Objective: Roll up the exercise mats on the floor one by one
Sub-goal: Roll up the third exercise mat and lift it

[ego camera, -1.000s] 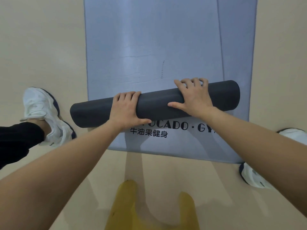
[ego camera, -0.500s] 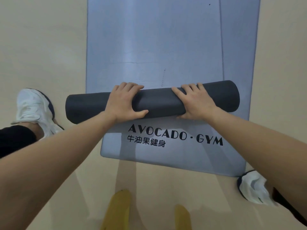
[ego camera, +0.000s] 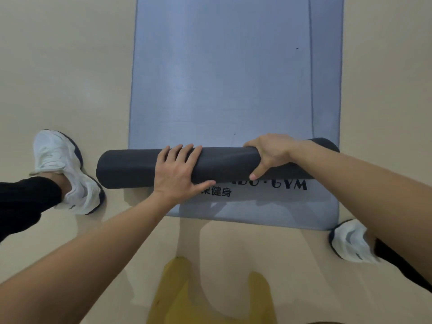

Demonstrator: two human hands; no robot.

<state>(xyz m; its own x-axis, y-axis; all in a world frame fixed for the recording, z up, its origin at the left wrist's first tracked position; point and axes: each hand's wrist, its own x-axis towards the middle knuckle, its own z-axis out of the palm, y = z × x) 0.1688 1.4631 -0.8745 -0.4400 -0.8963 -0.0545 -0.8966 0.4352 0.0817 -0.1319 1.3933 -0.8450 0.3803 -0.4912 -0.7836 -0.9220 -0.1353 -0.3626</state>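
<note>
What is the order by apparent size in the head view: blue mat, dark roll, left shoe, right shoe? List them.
1. blue mat
2. dark roll
3. left shoe
Unranked: right shoe, because it is partly hidden.

The beige floor (ego camera: 58, 66) carries a blue-grey exercise mat (ego camera: 222, 78) that lies flat from the centre out to 12 o'clock, its near end printed with black lettering. A white sneaker (ego camera: 60, 160) stands on the floor at 9 o'clock, just beside the mat's left edge. A second white sneaker (ego camera: 348, 242) stands at 4 o'clock, by the mat's near right corner.
</note>
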